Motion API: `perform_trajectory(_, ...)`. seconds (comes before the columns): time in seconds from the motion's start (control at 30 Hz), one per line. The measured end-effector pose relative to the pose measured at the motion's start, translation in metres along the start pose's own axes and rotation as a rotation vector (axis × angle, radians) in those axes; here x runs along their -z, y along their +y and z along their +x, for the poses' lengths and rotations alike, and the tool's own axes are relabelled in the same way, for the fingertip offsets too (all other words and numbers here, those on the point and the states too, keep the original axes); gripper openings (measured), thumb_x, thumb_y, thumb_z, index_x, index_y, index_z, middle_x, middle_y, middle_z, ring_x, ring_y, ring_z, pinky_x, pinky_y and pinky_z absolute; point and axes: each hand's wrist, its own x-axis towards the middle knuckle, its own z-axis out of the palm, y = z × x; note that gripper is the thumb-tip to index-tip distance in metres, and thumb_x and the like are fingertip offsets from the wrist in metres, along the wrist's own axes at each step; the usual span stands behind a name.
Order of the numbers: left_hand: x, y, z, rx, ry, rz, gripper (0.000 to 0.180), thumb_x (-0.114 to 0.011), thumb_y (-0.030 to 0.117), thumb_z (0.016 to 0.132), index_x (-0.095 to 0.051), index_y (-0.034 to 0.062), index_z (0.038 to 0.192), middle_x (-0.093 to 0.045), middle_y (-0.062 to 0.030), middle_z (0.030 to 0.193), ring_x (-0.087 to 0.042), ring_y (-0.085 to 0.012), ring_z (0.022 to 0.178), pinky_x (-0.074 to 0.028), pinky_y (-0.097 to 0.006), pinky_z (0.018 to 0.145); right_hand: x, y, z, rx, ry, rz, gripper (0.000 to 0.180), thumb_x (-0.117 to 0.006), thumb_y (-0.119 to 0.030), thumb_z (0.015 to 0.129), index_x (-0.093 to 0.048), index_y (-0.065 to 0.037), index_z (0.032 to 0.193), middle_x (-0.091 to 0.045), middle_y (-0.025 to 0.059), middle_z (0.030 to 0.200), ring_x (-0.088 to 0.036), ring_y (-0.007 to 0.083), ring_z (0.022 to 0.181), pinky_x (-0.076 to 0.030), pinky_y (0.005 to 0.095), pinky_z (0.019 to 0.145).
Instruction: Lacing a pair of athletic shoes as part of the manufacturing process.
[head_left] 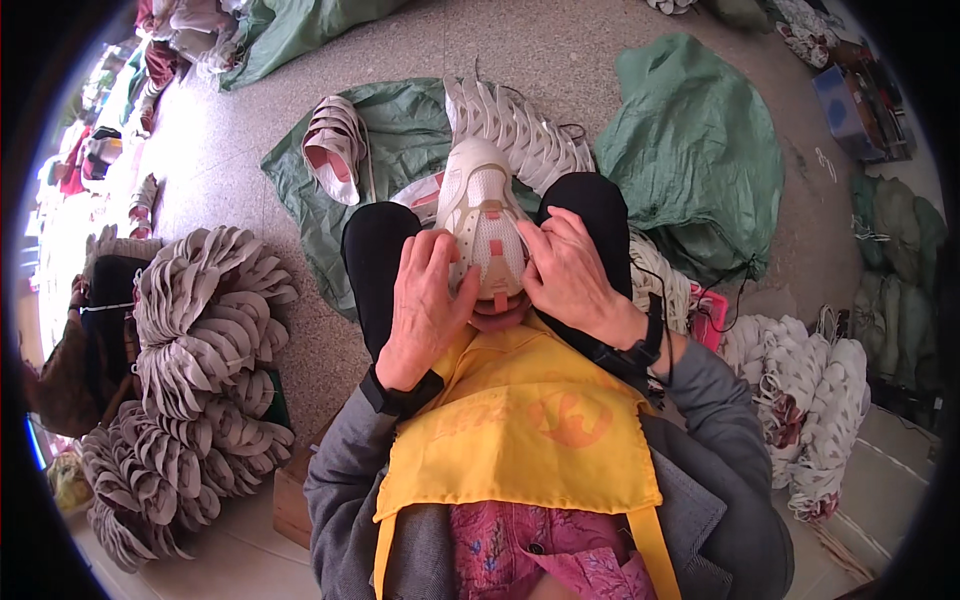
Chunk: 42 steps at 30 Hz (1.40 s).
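A white shoe upper [487, 190] with pink patches lies between my knees, its rounded toe pointing away from me. My left hand [428, 300] has its fingers bent against the left side of the opening, thumb and forefinger on the edge. On the opposite side my right hand [575, 272] grips the other edge, forefinger and thumb closed on it and the remaining fingers curled. Whether a lace runs between my fingertips is too small to tell. The heel end rests against my yellow apron [520, 420].
A finished-looking pink-lined shoe upper [335, 150] and a row of nested white uppers [515, 130] lie on a green sheet [405, 115]. A green sack [690, 150] stands at right. Grey piece stacks [205, 320] rise at left; white bundles [815, 400] lie at right.
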Motion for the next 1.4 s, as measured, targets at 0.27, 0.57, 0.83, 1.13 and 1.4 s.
perform_trajectory(0.27,-0.001,-0.006,-0.013,0.044,0.061,-0.003,0.023,-0.068,-0.001,0.087,-0.058,-0.0029,0.107,-0.056,-0.0136,0.092,-0.059,-0.03,0.08,-0.051,-0.039,0.071,0.001,-0.011,0.004,0.065,0.223,-0.044,0.028,-0.072,-0.008,0.078,-0.063,0.0,0.104,-0.066,0.0146,0.081,-0.063,0.0319,0.093,-0.048,0.0432,0.098)
perform_trajectory(0.57,-0.007,-0.01,-0.016,0.073,0.08,-0.034,0.019,-0.07,0.001,0.086,-0.056,-0.0009,0.1,-0.057,-0.0143,0.089,-0.059,-0.0342,0.085,-0.049,-0.044,0.074,0.003,-0.017,-0.009,0.116,0.173,0.007,0.04,-0.078,-0.02,0.085,-0.065,0.003,0.115,-0.065,0.0154,0.097,-0.061,0.0311,0.106,-0.042,0.0469,0.112)
perform_trajectory(0.83,-0.006,-0.016,-0.016,0.028,0.121,-0.05,0.025,-0.071,0.0,0.085,-0.063,-0.0024,0.108,-0.061,-0.0135,0.087,-0.063,-0.0302,0.077,-0.053,-0.039,0.07,-0.003,-0.017,-0.016,0.125,0.148,-0.002,0.048,-0.078,-0.02,0.084,-0.064,0.004,0.123,-0.064,0.0152,0.106,-0.06,0.0301,0.113,-0.039,0.0476,0.115)
perform_trajectory(1.13,-0.012,-0.019,-0.019,0.108,0.134,-0.142,0.025,-0.072,0.001,0.087,-0.064,-0.0004,0.11,-0.064,-0.0127,0.093,-0.065,-0.0268,0.082,-0.054,-0.037,0.072,0.003,-0.019,-0.029,0.111,0.207,0.088,0.044,-0.079,-0.02,0.083,-0.065,-0.001,0.12,-0.067,0.0121,0.113,-0.059,0.0298,0.119,-0.039,0.0479,0.117)
perform_trajectory(1.4,-0.003,-0.013,-0.014,0.138,0.034,-0.142,0.017,-0.072,0.003,0.091,-0.06,-0.0029,0.102,-0.067,-0.0139,0.103,-0.065,-0.023,0.078,-0.053,-0.035,0.073,0.036,0.009,-0.092,-0.264,0.454,0.209,0.027,-0.076,-0.005,0.088,-0.071,-0.001,0.114,-0.073,0.0149,0.108,-0.068,0.0322,0.105,-0.055,0.04,0.092)
